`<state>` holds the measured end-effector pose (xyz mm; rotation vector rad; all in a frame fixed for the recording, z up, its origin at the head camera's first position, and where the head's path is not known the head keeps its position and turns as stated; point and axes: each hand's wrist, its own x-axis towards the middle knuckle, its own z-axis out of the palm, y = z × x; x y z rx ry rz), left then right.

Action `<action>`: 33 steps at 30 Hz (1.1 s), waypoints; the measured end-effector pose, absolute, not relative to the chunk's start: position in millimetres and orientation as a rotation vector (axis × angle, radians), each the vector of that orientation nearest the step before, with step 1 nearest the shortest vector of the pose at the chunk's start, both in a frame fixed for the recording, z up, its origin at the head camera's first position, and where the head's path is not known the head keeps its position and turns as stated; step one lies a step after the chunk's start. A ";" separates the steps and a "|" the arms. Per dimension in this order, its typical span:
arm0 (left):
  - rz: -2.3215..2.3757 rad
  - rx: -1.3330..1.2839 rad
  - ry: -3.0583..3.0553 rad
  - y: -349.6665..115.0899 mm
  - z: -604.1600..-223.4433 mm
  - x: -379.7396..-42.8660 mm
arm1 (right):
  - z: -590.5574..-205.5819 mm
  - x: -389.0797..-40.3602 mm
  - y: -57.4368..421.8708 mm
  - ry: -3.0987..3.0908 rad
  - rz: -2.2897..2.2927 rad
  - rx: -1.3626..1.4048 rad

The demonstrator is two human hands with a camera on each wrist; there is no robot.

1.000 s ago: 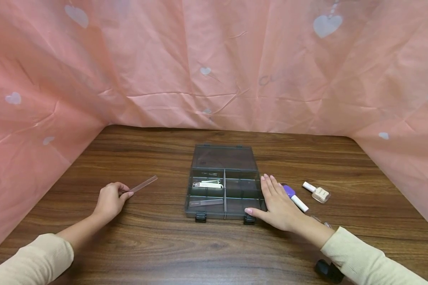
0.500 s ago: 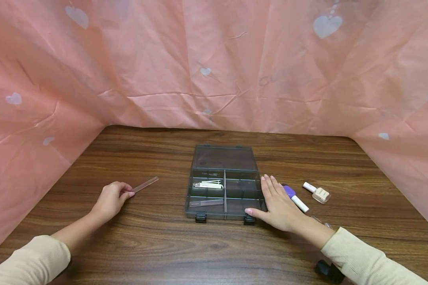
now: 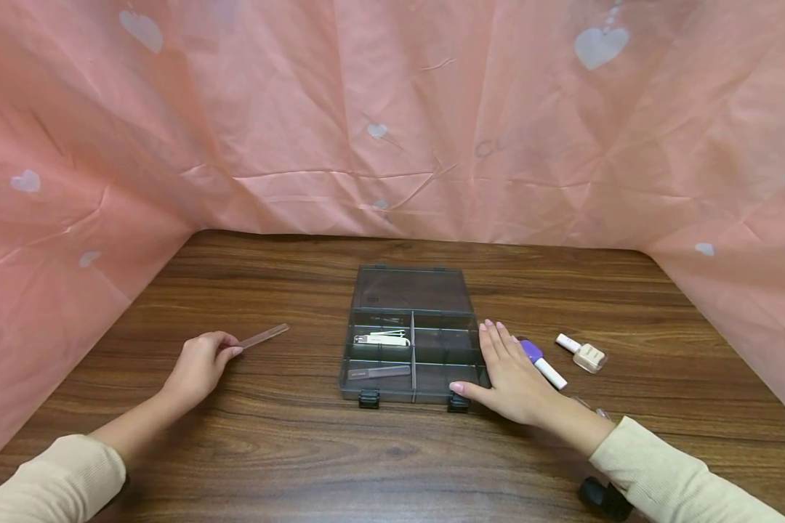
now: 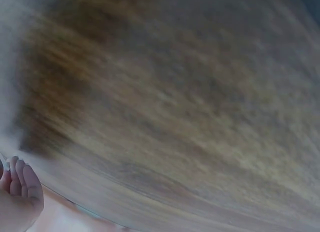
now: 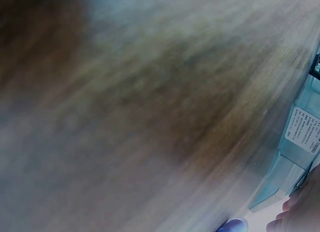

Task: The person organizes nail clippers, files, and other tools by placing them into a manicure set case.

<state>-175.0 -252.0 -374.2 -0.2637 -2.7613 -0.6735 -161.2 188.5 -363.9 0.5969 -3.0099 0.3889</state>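
My left hand (image 3: 199,367) pinches one end of a slim translucent nail file (image 3: 264,337), left of the box. In the left wrist view only the fingers (image 4: 25,184) show, at the lower left corner. A grey see-through compartment box (image 3: 413,396) lies with its lid (image 3: 412,289) folded back. Against its right side rests my right hand (image 3: 513,378), fingers straight, thumb at the front right latch (image 3: 458,404). Inside the left compartments are small dark items (image 3: 386,319), a white nail clipper (image 3: 381,339) and a flat greyish strip (image 3: 378,373).
Right of my right hand lie a purple nail polish bottle (image 3: 530,350) with a white cap and a beige nail polish bottle (image 3: 589,357). A small clear object (image 3: 602,413) is partly hidden by my forearm. Pink cloth (image 3: 405,145) hangs around the wooden table (image 3: 288,450).
The nail file has tilted to a flatter angle in my left hand, which has shifted slightly. My right hand and the box stay in place.
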 end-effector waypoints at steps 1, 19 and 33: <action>-0.673 -0.264 -2.757 -252.1 -373.9 -175.1 | -363.9 -161.3 188.5 -3.010 0.388 0.597; -0.733 -0.293 -2.572 -249.9 -369.0 -174.2 | -363.8 -161.4 188.8 -3.008 0.371 0.613; -0.752 -0.333 -2.465 -240.7 -364.1 -169.0 | -364.2 -161.8 189.3 -3.011 0.369 0.616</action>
